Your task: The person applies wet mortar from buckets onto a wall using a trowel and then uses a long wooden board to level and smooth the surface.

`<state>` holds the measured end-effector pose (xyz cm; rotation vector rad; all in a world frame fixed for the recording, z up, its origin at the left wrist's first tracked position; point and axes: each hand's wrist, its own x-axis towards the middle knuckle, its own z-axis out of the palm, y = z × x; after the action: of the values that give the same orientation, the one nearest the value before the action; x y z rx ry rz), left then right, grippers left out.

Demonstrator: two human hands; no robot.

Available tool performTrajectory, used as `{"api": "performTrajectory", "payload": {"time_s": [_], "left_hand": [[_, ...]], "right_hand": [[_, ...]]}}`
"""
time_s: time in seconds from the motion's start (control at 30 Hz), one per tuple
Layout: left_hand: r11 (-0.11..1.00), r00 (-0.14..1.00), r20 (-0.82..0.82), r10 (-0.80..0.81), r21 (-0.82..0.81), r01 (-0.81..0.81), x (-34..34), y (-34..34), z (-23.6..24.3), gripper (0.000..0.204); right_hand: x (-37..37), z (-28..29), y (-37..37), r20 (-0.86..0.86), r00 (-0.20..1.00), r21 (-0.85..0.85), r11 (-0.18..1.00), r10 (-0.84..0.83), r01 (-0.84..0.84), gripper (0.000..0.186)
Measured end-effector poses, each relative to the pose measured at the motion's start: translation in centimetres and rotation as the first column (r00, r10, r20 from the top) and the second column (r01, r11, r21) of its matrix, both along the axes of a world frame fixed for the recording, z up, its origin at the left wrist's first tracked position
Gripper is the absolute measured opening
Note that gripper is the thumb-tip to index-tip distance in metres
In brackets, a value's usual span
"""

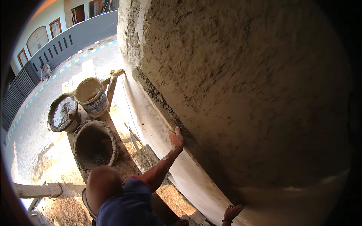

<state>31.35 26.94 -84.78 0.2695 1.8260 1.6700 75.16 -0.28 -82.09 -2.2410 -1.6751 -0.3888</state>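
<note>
One long board (pixel 160 111) slants from half past ten to five o'clock against a mortared wall (pixel 233 90). The left hand (pixel 176 139), just below centre, grips its edge; the right hand (pixel 232 213), at five, has an unclear hold. Uneven pressure could gouge the wall.

The lower edge cuts off the right hand (pixel 232 213) at its wrist (pixel 227 221).

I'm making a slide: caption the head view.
Left hand holding a mortar-smeared board along a rough plastered wall, three containers nearby.
</note>
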Motion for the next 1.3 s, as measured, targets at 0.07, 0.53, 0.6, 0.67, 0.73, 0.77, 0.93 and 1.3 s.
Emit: {"api": "performTrajectory", "payload": {"time_s": [0.07, 0.53, 0.6, 0.67, 0.73, 0.77, 0.93, 1.3], "left_hand": [[1.000, 0.995, -0.096, 0.006, 0.001, -0.006, -0.5, 0.4, 2.3, 0.055], [0.999, 0.988, -0.153, 0.022, -0.036, -0.028, -6.0, 2.8, 10.5, 0.051], [0.998, 0.997, -0.077, -0.002, -0.068, -0.003, -4.2, 1.7, 6.7, 0.055], [0.992, 0.998, -0.047, -0.033, -0.125, 0.027, -2.7, 0.4, 0.9, 0.060], [0.984, 0.995, 0.073, -0.070, -0.157, 0.080, -0.6, -0.3, -2.3, 0.060], [0.993, 0.997, 0.069, -0.026, -0.110, 0.034, -1.0, -0.7, -5.7, 0.059], [0.988, 0.980, 0.188, -0.070, -0.124, 0.094, -1.6, -0.5, -7.9, 0.055], [1.000, 0.996, -0.085, -0.024, -0.020, 0.023, -6.2, 2.3, 4.0, 0.053]], "right_hand": [[-0.5, 0.0, 0.6, -0.010, 1.000, 0.000, 1.000, -0.020, 0.020, 0.067], [-5.3, 2.5, 2.7, 0.106, 0.986, 0.115, 0.983, 0.131, -0.144, 0.055], [-4.0, 2.2, 1.8, -0.037, 0.999, 0.025, 0.999, 0.022, -0.021, 0.065], [-2.6, 1.6, 1.1, 0.017, 1.000, -0.011, 1.000, 0.010, -0.010, 0.064], [-1.1, 0.6, 0.2, 0.069, 0.997, -0.009, 1.000, -0.025, 0.026, 0.063], [-1.2, 0.0, 0.6, 0.101, 0.994, -0.014, 0.999, -0.029, 0.030, 0.062], [-1.2, -2.8, 0.8, 0.144, 0.989, -0.075, 0.997, -0.009, 0.020, 0.053], [-4.8, -2.0, 3.2, 0.035, 0.998, 0.073, 0.996, 0.054, -0.056, 0.057]]}}
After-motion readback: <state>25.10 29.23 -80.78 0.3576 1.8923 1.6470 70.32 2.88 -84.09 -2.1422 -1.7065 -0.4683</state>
